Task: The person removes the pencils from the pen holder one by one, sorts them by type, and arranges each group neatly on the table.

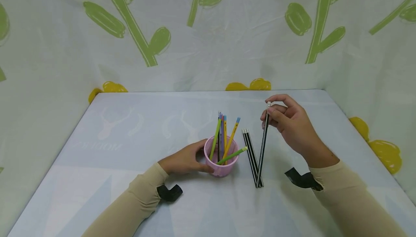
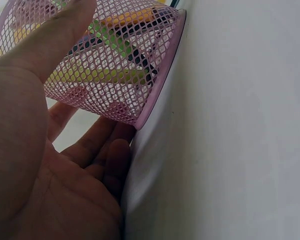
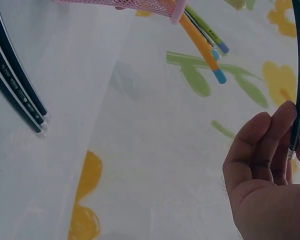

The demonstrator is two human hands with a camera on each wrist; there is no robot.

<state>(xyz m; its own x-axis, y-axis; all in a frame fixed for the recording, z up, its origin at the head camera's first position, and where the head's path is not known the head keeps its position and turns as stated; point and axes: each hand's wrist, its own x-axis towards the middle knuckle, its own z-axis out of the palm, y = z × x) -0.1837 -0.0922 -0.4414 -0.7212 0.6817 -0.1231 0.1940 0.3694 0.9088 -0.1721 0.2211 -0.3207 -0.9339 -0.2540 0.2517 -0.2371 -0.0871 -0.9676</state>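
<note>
My left hand [image 1: 183,159] holds a pink mesh pencil cup [image 1: 221,171], thumb at the near side and fingers round the back. The cup stands upright with several pencils leaning in it, among them a yellow pencil [image 1: 231,136] and a green pencil [image 1: 234,155]. To its right, my right hand [image 1: 294,127] pinches a black pencil [image 1: 264,139] near its white-tipped top end. That pencil stands nearly upright, its lower end by the near ends of a few black pencils [image 1: 249,150] lying side by side on the table. In the left wrist view, the mesh wall [image 2: 115,75] shows pencils inside.
The pale table [image 1: 113,179] carries faint printed shapes. Behind it hangs a white cloth [image 1: 247,42] with green leaves and yellow flowers. Black straps stick out from the left sleeve [image 1: 146,190] and the right sleeve [image 1: 344,190].
</note>
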